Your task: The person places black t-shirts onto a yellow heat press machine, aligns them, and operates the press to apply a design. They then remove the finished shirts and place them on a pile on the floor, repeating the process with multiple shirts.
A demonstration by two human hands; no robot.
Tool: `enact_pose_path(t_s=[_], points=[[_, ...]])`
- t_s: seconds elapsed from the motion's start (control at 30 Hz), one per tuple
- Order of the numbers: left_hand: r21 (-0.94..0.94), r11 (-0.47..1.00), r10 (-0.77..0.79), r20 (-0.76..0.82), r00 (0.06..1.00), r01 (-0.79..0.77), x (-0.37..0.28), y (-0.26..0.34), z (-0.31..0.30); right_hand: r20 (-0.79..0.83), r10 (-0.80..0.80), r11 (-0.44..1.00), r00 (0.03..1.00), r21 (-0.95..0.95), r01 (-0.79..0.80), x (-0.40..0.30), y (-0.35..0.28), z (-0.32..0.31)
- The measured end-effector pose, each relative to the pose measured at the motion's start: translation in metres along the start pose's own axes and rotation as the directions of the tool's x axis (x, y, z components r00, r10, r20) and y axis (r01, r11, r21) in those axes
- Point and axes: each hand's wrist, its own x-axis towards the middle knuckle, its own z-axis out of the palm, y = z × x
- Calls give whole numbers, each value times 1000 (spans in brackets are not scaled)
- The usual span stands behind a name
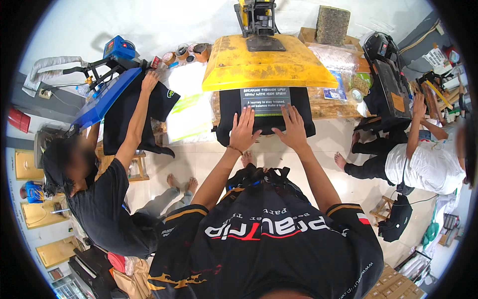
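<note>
My left hand (pixel 243 129) lies palm down, its fingertips on the lower left part of a grey printed transfer sheet (pixel 265 100) that bears writing. At the sheet's right side rests my right hand (pixel 292 126), fingers spread and thumb pointing inward. Neither hand grips anything. Beneath the sheet, a black garment (pixel 305 114) is laid over the lower platen of a heat press and drapes past its front edge. The press's yellow upper platen (pixel 257 69) is raised just beyond my fingers and hides the far end of the garment.
At left a co-worker's hand (pixel 150 80) touches a black shirt (pixel 125 112) by a blue heat press (pixel 106 99). White sheets (pixel 190 93) and tape rolls (pixel 182 52) lie between us. Another person's hand (pixel 419 104) is near a dark press (pixel 392 88) at right.
</note>
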Motion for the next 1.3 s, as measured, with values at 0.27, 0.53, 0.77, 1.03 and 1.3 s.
enact_pose_path(t_s=[0.27, 0.53, 0.77, 1.03, 1.3], points=[[40, 999, -38, 41, 998, 36, -9, -16, 4, 48, -6, 997, 999, -76, 9, -7, 6, 18], [39, 997, -59, -20, 998, 60, -16, -19, 3, 35, -7, 999, 999, -51, 9, -9, 4, 14], [38, 997, -65, -52, 997, 67, -15, -19, 2, 40, -28, 999, 999, -42, 30, -10, 9, 14], [-34, 983, -182, -149, 972, 179, -21, -32, 6, 43, -18, 997, 999, -73, 21, -14, 16, 10], [-91, 974, -225, -280, 933, 208, 1, -51, -10, -171, 385, 921, 907, 135, -366, -20, 71, 20]])
